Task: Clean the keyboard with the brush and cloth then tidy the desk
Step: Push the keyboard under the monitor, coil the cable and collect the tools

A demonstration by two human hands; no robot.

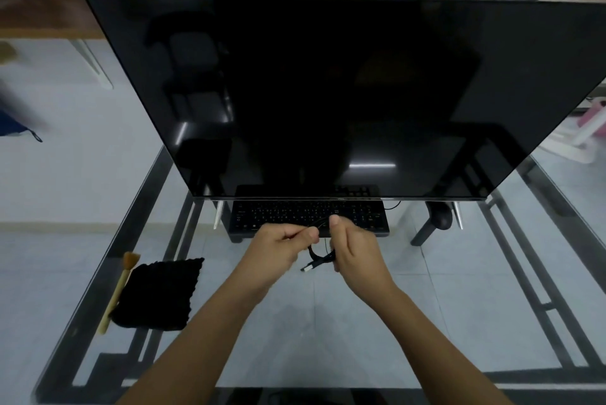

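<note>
On the near left of the glass tabletop [360,322] lie the black cloth [159,294] and, touching its left edge, the brush [119,290]. Farther in, the left hand [278,249] and right hand [355,252] pinch a black cable [319,260] together. Beyond them the keyboard [308,216] sits under the dark monitor [328,93].

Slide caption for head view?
Left hand and right hand pinch a black cable near the keyboard; brush and cloth lie on the desk.
</note>
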